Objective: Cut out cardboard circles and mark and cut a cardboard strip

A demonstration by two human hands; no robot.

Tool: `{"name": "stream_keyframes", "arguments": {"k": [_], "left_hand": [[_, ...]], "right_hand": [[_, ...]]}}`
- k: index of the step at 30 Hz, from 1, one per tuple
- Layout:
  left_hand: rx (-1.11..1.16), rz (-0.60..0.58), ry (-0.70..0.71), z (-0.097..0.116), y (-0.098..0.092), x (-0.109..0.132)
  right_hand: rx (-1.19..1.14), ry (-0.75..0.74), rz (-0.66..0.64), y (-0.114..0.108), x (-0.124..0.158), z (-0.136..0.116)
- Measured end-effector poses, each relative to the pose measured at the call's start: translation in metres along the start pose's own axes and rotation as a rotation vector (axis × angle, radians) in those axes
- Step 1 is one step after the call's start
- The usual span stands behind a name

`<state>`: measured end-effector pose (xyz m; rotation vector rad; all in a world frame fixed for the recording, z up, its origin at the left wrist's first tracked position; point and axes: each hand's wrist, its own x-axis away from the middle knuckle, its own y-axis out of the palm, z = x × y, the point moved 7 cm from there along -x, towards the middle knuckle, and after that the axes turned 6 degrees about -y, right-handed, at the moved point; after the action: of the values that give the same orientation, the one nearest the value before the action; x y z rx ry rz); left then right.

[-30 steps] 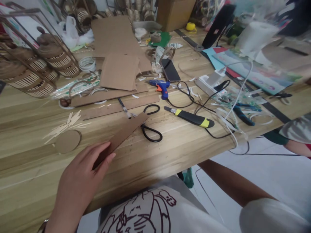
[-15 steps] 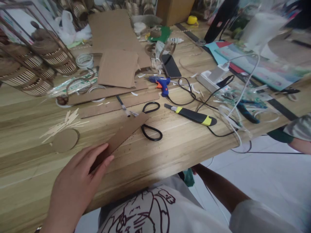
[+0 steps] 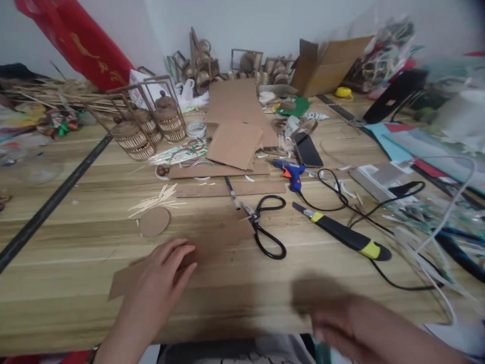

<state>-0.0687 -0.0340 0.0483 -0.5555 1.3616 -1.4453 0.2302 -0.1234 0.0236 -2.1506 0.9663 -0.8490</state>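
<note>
My left hand (image 3: 162, 275) grips a brown cardboard strip (image 3: 223, 235) between thumb and fingers, low over the wooden table. One end of the strip sticks out to the left past my wrist. Just beyond its right end lie black-handled scissors (image 3: 256, 217). My right hand (image 3: 348, 321) is smeared by motion at the table's front edge; a dark blur by its fingers cannot be made out. A yellow-and-black utility knife (image 3: 341, 231) lies beyond that hand. A round cardboard disc (image 3: 155, 221) and thin wooden sticks (image 3: 157, 199) rest beyond my left hand.
A blue glue gun (image 3: 291, 173) with a black cord lies beyond the scissors, near a dark phone (image 3: 308, 149). Cardboard sheets (image 3: 235, 145) and small slatted lanterns (image 3: 134, 139) stand farther back. At right are a power strip (image 3: 373, 184) and tangled cables.
My right hand has risen from below the table edge to above it. The left hand's cardboard strip has swung flatter, nearly level across the view. The head view has tilted up and turned left.
</note>
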Motion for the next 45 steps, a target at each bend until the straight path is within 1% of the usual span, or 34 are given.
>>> {"name": "stream_keyframes", "arguments": {"k": [1,3,4,6,8,10,13,16,18,20,23,25,27,28,30,32,34,37,39,41,45], "left_hand": [[0.008,-0.024,0.011,0.002,0.002,0.002],[0.012,-0.071,0.042,0.006,0.005,0.006],[0.009,-0.091,0.059,0.008,0.007,0.009],[0.003,-0.112,0.089,0.009,0.008,0.013],[0.004,-0.103,0.109,0.008,0.009,0.017],[0.000,-0.075,0.117,0.005,0.010,0.020],[-0.007,-0.065,0.145,0.004,0.015,0.022],[-0.006,-0.093,0.199,0.004,0.022,0.022],[-0.010,-0.122,0.243,0.003,0.025,0.022],[-0.021,-0.145,0.255,0.000,0.028,0.020],[-0.025,-0.211,0.248,0.002,0.035,0.012],[-0.029,-0.291,0.239,0.011,0.043,0.004],[-0.049,-0.371,0.206,0.025,0.049,-0.006],[-0.067,-0.401,0.172,0.031,0.051,-0.012],[-0.084,-0.466,0.180,0.049,0.054,-0.021],[-0.076,-0.472,0.215,0.065,0.054,-0.029],[-0.068,-0.474,0.245,0.075,0.056,-0.036],[-0.088,-0.471,0.281,0.081,0.063,-0.041],[-0.090,-0.444,0.311,0.082,0.066,-0.043],[-0.074,-0.399,0.330,0.083,0.068,-0.045],[-0.042,-0.329,0.356,0.082,0.069,-0.045]], "right_hand": [[0.044,0.028,0.077,-0.021,-0.017,0.001],[0.222,0.055,0.320,-0.059,-0.047,0.002],[0.295,0.042,0.384,-0.069,-0.061,0.003],[0.380,0.013,0.418,-0.075,-0.088,0.006],[0.413,-0.003,0.354,-0.071,-0.108,0.011],[0.418,0.005,0.294,-0.068,-0.120,0.013],[0.422,0.015,0.273,-0.071,-0.125,0.011],[0.430,0.031,0.275,-0.073,-0.119,0.007],[0.434,0.051,0.281,-0.073,-0.111,0.005],[0.439,0.062,0.303,-0.074,-0.100,0.004],[0.464,0.077,0.377,-0.085,-0.083,0.007],[0.499,0.143,0.449,-0.099,-0.072,0.017],[0.534,0.244,0.522,-0.117,-0.064,0.033],[0.546,0.280,0.546,-0.125,-0.061,0.040],[0.565,0.340,0.580,-0.138,-0.057,0.053],[0.573,0.383,0.592,-0.147,-0.056,0.061],[0.563,0.394,0.575,-0.150,-0.060,0.063],[0.532,0.362,0.504,-0.144,-0.076,0.055],[0.522,0.349,0.457,-0.139,-0.094,0.048],[0.519,0.371,0.425,-0.138,-0.114,0.045],[0.521,0.454,0.395,-0.149,-0.150,0.051]]}}
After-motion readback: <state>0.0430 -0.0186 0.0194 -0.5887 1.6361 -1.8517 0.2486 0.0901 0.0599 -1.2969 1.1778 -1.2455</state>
